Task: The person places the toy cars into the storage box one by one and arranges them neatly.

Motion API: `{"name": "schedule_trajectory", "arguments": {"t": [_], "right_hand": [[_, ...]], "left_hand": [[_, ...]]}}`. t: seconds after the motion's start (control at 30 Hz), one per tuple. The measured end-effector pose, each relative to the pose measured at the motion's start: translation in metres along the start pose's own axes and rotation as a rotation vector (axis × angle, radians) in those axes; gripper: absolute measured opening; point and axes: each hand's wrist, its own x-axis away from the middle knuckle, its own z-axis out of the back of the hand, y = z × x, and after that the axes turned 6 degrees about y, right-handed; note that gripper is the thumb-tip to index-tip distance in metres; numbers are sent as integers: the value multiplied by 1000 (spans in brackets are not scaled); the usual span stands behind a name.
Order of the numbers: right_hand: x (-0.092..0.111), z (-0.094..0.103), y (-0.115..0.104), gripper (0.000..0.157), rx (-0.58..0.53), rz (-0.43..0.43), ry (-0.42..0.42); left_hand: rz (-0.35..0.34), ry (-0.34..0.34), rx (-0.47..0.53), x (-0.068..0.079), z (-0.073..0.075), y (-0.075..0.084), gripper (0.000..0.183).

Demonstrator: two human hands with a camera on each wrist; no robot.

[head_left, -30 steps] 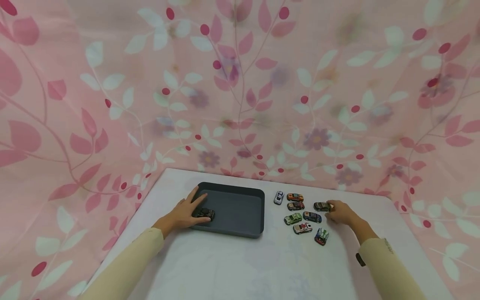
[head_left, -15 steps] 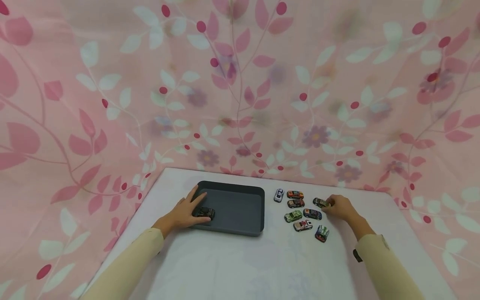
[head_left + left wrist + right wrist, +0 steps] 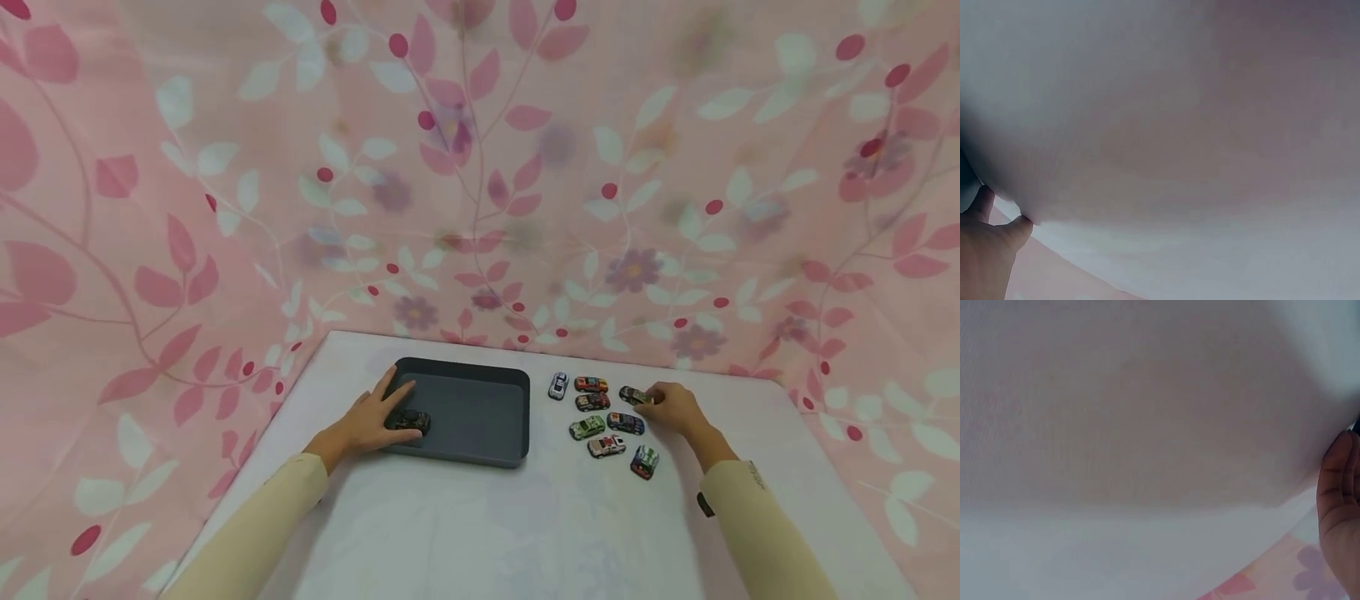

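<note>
My left hand (image 3: 365,422) lies over the left rim of a dark grey rectangular tray (image 3: 480,417), fingers spread, thumb reaching inside. A dark toy car (image 3: 414,422) sits in the tray between the thumb and the fingers. To the right of the tray, my right hand (image 3: 677,406) pinches the near-right end of a dark green toy car (image 3: 632,394) with thumb and fingertips. Only part of the left hand (image 3: 988,244) shows at the corner of the left wrist view. The right hand (image 3: 1340,506), fingers bent, shows at the right edge of its wrist view.
Several toy cars lie between tray and right hand, among them a white one (image 3: 558,386), an orange one (image 3: 591,384), a light green one (image 3: 587,427) and a blue-green one (image 3: 645,462). A floral pink curtain (image 3: 480,208) stands behind the white table (image 3: 480,533).
My right hand has moved slightly left and farther back with the dark green toy car, which has turned a little. The left hand stays at the tray's left rim.
</note>
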Motion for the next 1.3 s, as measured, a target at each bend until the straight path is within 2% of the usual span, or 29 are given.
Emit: {"name": "schedule_trajectory", "arguments": {"t": [0.57, 0.77, 0.93, 1.13, 1.3], "right_hand": [[-10, -10, -10, 45, 16, 8, 46], [-11, -11, -10, 45, 36, 14, 27], [-11, -13, -11, 52, 67, 66, 4], [-11, -17, -9, 51, 118, 74, 15], [-9, -16, -6, 48, 114, 83, 62]], "left_hand": [[14, 9, -3, -2, 2, 0, 97], [3, 3, 3, -2, 3, 1, 97], [25, -2, 3, -2, 2, 1, 100], [10, 4, 15, -3, -3, -2, 113], [13, -2, 21, -3, -2, -3, 124]]}}
